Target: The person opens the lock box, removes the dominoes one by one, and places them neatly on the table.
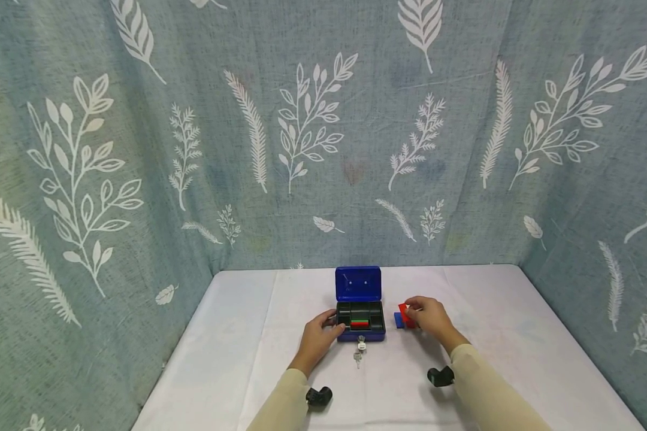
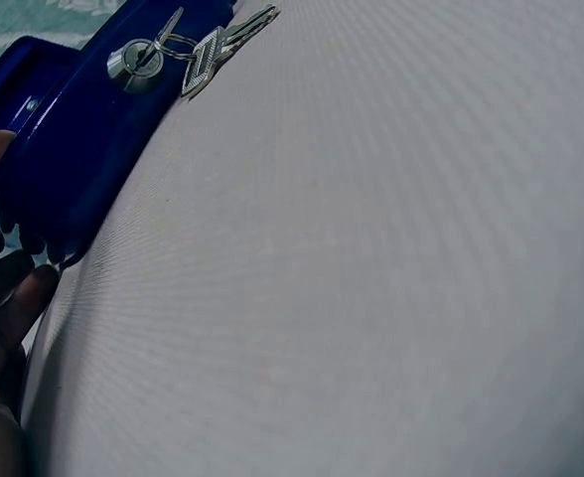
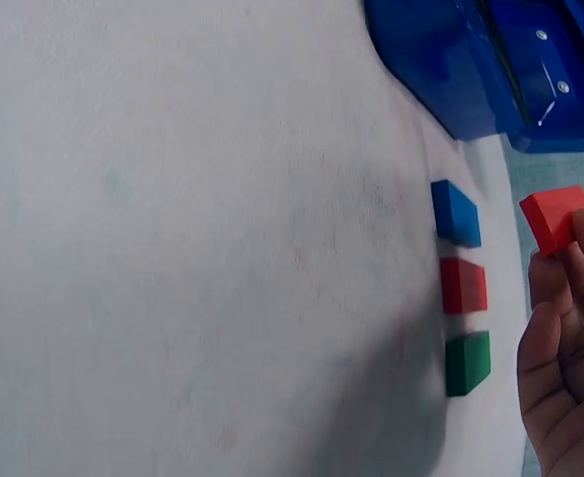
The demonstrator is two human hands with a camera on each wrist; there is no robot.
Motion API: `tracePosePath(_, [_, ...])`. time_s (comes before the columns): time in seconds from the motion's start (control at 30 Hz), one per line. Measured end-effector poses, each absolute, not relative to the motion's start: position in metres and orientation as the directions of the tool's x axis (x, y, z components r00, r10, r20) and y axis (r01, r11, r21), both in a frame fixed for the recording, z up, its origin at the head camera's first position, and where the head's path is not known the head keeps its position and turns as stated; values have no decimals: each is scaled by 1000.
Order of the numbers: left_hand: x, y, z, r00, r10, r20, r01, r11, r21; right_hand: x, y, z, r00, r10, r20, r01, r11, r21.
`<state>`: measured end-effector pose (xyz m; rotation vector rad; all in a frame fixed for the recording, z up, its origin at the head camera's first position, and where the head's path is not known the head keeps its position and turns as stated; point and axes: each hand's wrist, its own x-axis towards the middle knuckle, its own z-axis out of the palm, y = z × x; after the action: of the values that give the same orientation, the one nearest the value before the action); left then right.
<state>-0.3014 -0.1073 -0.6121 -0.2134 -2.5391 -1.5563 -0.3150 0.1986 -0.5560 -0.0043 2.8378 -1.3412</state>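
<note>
An open blue cash box (image 1: 360, 336) with a black compartment tray (image 1: 378, 317) stands on the white-covered table. My left hand (image 1: 318, 340) holds its left side, thumb over the rim and fingers against the outer wall. My right hand (image 1: 432, 317) pinches a red block (image 3: 550, 217) between thumb and fingers, raised to the right of the box. Beneath it on the cloth, a blue block (image 3: 456, 214), another red block (image 3: 464, 286) and a green block (image 3: 468, 363) form a row. Green and red pieces (image 1: 359, 323) lie in the tray's middle compartment.
Keys (image 2: 208, 62) hang from the lock (image 2: 135, 66) on the box front. The raised lid (image 1: 358, 284) stands at the back. A leaf-patterned curtain (image 1: 323, 179) surrounds the table (image 1: 280, 383) behind and at both sides.
</note>
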Motion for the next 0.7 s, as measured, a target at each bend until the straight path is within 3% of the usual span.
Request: tracePosePath(0.7, [-300,-108,-612,-975,41,220,216,427,878,-308,225,-564,-999,39,-20,40,631,-774])
